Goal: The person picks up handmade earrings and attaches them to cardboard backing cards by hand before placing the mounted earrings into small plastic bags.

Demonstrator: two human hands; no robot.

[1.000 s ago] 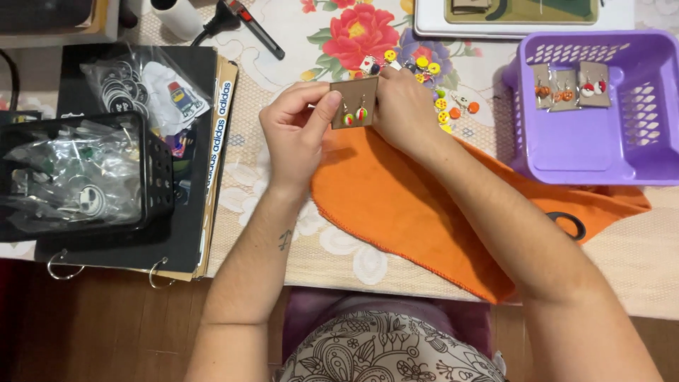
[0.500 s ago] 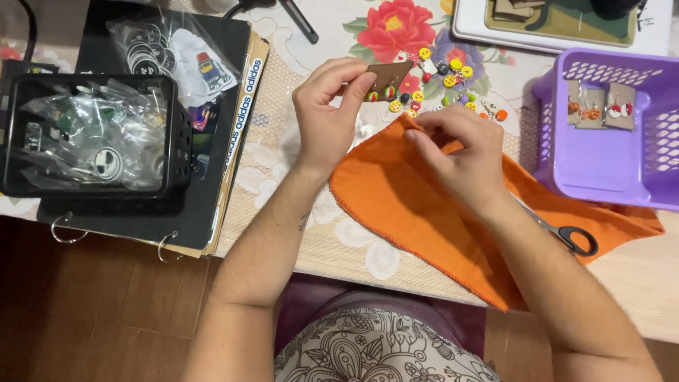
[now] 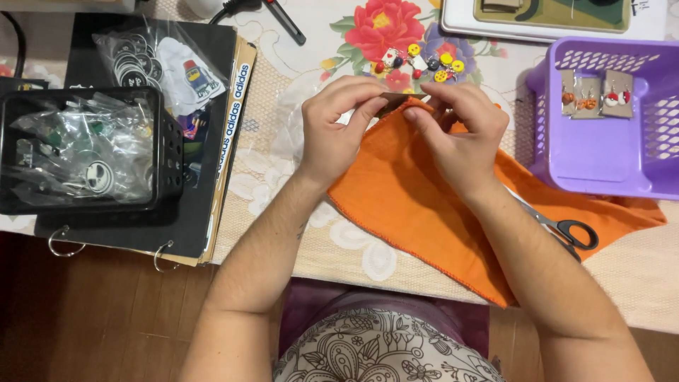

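I log the left hand (image 3: 332, 131) first: its thumb and forefinger are pinched together on the near end of a small brown card (image 3: 397, 99), so that grip is clamped on the card. The right hand (image 3: 463, 131) meets it from the other side, fingertips curled down over the far end of the same card; I take that grip as closed on the card too, though most of the card is hidden under the fingers. The card lies between the two hands with its long axis running left to right, level with both sets of fingertips, so neither hand is clearly the nearer. Under the hands, an orange cloth (image 3: 417, 212) is spread on the surface (image 3: 283, 92), which has a floral covering. Just beyond the card lies a cluster of small coloured beads and charms (image 3: 424, 62). To the right stands a purple basket (image 3: 601, 155) holding cards with earrings (image 3: 598, 93). Scissors (image 3: 569, 232) lie on the cloth beside the right forearm. Well to the left, a black crate (image 3: 166, 152) of clear bags sits on a black ring binder (image 3: 198, 219).
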